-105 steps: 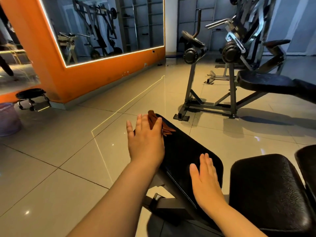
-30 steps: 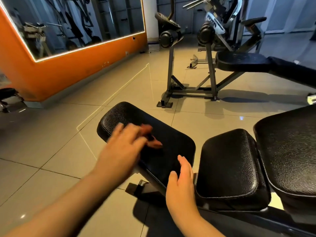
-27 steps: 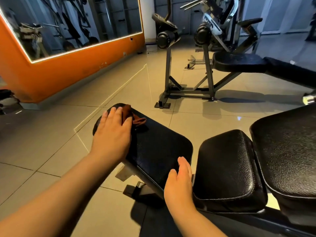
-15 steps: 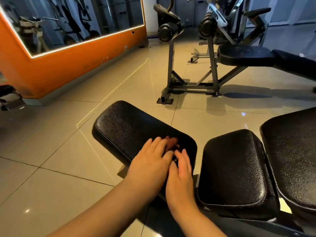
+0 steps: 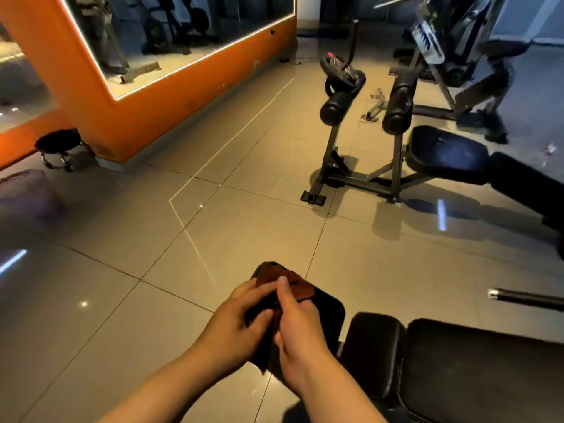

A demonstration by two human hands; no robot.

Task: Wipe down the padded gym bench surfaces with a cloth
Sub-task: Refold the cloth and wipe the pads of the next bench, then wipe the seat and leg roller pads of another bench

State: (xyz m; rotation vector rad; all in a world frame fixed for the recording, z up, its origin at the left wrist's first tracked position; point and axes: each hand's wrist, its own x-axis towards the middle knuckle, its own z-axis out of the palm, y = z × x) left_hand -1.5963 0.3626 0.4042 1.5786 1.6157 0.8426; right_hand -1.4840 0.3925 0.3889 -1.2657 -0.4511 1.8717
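Observation:
A brown cloth is held up in front of me by both hands, above the near end of the black padded bench. My left hand grips its left side and my right hand pinches its right side with the thumb on top. Behind the hands shows part of the bench's end pad. To its right lie the small middle pad and the long back pad. Much of the cloth is hidden by my fingers.
A second black bench with two roller pads on a stand is ahead on the tiled floor. An orange wall with a lit mirror runs on the left, with a small black stool and a purple bin. A metal bar juts in at right.
Both hands have lifted off the end pad and now hold the cloth between them. The view has pulled back and up, so the bench sits lower in the frame.

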